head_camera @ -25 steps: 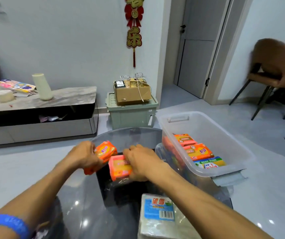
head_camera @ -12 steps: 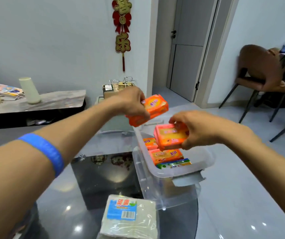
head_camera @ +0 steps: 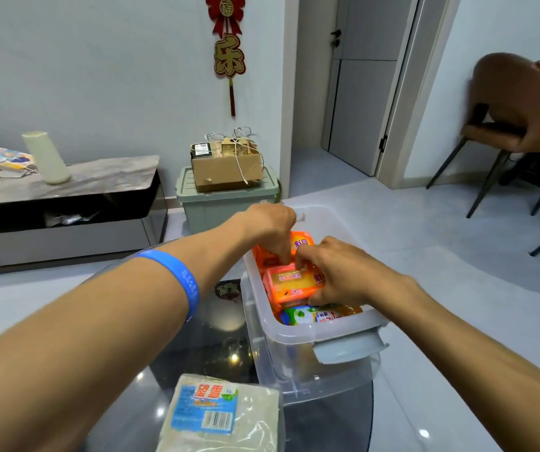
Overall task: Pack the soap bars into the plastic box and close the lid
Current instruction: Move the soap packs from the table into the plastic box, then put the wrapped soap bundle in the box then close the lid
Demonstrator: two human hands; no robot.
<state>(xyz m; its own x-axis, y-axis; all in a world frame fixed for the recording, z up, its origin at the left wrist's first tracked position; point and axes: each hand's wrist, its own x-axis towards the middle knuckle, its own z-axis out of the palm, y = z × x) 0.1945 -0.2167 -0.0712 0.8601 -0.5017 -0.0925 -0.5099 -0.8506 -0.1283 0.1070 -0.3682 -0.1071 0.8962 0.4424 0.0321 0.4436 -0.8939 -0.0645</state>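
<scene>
- Glass table (head_camera: 131, 399): clear plastic box (head_camera: 298, 334) at its right edge, lid off.
- Left hand (head_camera: 270, 228) grips an orange soap bar (head_camera: 301, 243), tilted, inside the box.
- Right hand (head_camera: 337, 272) grips a second orange bar (head_camera: 291, 283), long axis crosswise, above a green-wrapped bar (head_camera: 307, 316).
- White wrapped soap pack (head_camera: 219, 415) lies outside, nearer the person.

Wall hanging (head_camera: 227, 47), red and gold: large gold character 乐 on the lower part; a small character in the top disc, probably 福.

White wrapped pack (head_camera: 219, 415) on the table: blue label with two red characters, second reads 雪, first unclear; barcode below, digits unreadable.

Orange soap bars (head_camera: 294, 283) in the plastic box (head_camera: 311, 334): printed characters, too blurred to read.

Blue wristband (head_camera: 180, 278): faint print, illegible.
</scene>
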